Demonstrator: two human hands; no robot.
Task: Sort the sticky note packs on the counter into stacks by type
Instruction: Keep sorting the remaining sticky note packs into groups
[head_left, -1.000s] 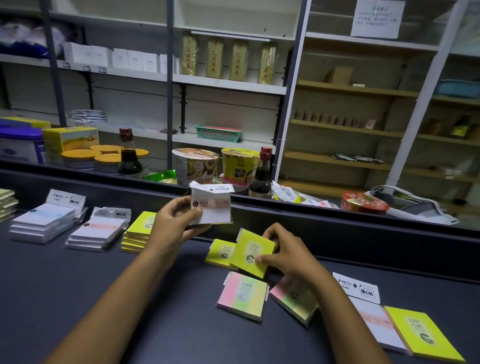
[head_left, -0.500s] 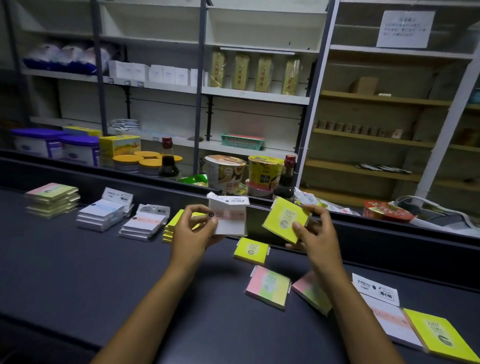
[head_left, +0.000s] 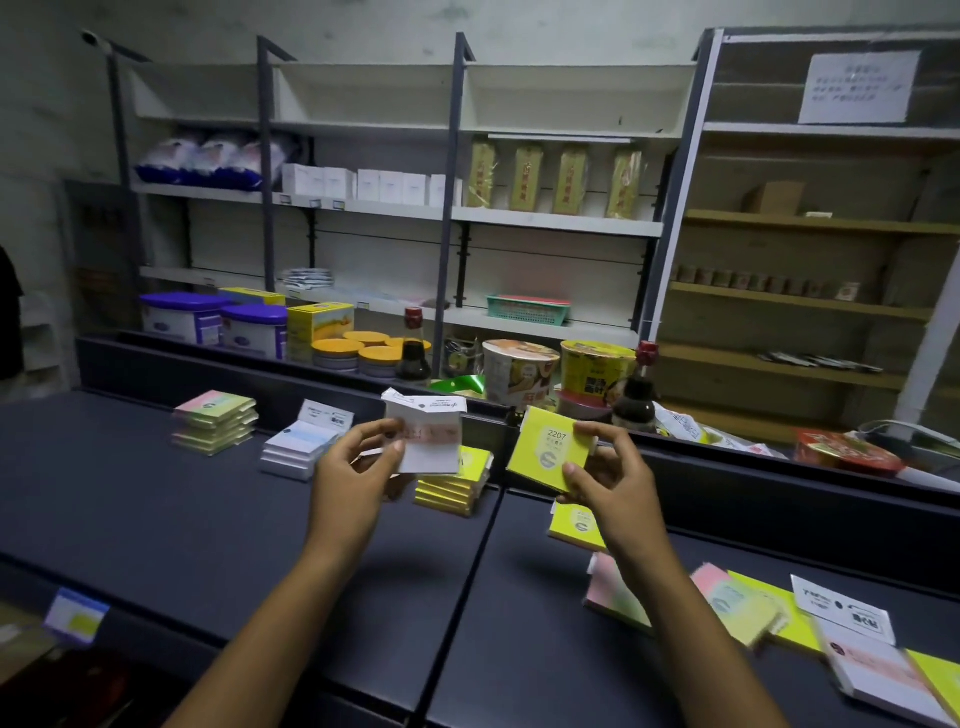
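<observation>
My left hand (head_left: 358, 467) holds a white sticky note pack (head_left: 428, 439) up above the dark counter (head_left: 156, 519). My right hand (head_left: 608, 478) pinches a yellow pack marked 2207 (head_left: 548, 449) beside it. Below them sits a stack of yellow packs (head_left: 454, 486). Further left stand a white stack (head_left: 298, 449) and a pink-green stack (head_left: 215, 423). Loose packs lie on the right: a yellow one (head_left: 574, 525), a pink-green one (head_left: 615, 592), another pink-green one (head_left: 737, 603) and a white one (head_left: 872, 665).
A raised dark ledge (head_left: 260, 379) runs along the counter's back. Behind it stand tubs, jars, soy sauce bottles (head_left: 414, 348) and noodle cups (head_left: 519, 369). Shelving fills the wall. A shelf label (head_left: 75, 616) hangs at the counter's front edge.
My right hand lifted the yellow pack off the counter and carried it left and up beside the white pack. My view turned left, showing the sorted stacks.
</observation>
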